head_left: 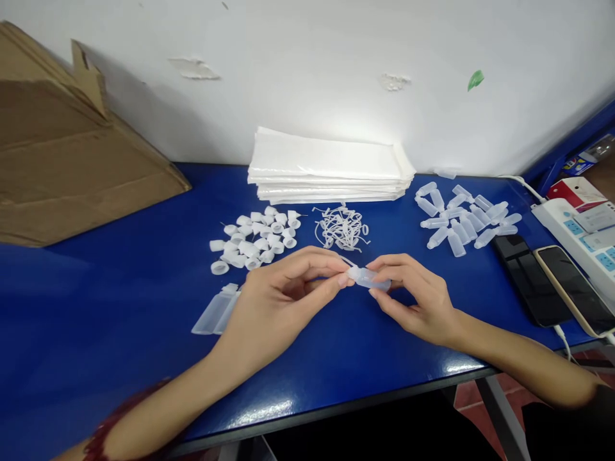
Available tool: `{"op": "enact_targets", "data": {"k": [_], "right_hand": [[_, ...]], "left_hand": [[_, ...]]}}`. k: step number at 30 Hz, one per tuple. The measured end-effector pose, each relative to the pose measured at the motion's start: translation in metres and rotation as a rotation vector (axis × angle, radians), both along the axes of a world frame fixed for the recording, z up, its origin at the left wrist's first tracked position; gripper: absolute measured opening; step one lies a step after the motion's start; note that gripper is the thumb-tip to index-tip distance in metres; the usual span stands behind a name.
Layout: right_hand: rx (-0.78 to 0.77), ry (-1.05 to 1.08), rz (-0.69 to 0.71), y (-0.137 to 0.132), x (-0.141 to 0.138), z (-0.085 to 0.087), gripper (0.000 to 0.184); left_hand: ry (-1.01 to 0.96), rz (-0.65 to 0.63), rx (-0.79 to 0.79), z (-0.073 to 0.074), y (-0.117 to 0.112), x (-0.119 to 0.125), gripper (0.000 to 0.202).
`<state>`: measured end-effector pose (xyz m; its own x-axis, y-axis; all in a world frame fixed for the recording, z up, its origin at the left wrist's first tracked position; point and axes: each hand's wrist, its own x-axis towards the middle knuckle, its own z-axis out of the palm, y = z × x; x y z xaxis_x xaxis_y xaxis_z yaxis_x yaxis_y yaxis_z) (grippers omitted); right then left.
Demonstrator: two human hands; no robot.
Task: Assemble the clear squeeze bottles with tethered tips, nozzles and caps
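Observation:
My right hand (417, 296) grips a small translucent plastic squeeze bottle (369, 278) by its body, neck pointing left. At that neck, the thumb and forefinger of my left hand (293, 291) pinch a thin white plastic strap (349, 261), whose tail sticks up past the fingertips. How far the strap sits around the neck is hidden by the fingers. Beyond my hands lies a tangled pile of similar white straps (342, 227). White caps (254, 238), some with needle-like tips, are heaped to the left. A few translucent bottles (214, 312) lie partly behind my left hand.
More loose bottles (464, 221) are scattered at the right. White plastic sleeves (327, 163) are stacked against the wall. Two phones (533, 278) and a power strip (579, 234) with cables occupy the right edge. A cardboard box (72, 153) stands at the back left of the blue table (336, 371).

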<state>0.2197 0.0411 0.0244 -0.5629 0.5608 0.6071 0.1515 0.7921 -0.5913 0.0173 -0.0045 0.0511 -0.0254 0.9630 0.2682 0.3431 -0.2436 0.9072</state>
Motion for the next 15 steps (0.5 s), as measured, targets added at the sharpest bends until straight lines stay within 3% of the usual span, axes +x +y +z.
{"op": "enact_targets", "data": {"k": [4,9,15], "right_hand": [[-0.067,-0.046,-0.005,-0.005,0.000,-0.006,0.027],[-0.016,-0.051,0.009,-0.006,-0.001,-0.008,0.040],[-0.025,-0.025,0.005,-0.006,-0.001,-0.008,0.045]], "left_hand": [[0.065,-0.044,0.054,0.000,-0.002,0.002,0.010],[0.208,-0.091,0.138,0.000,-0.007,0.003,0.013],[0.519,-0.108,0.499,-0.006,-0.011,0.005,0.026]]}}
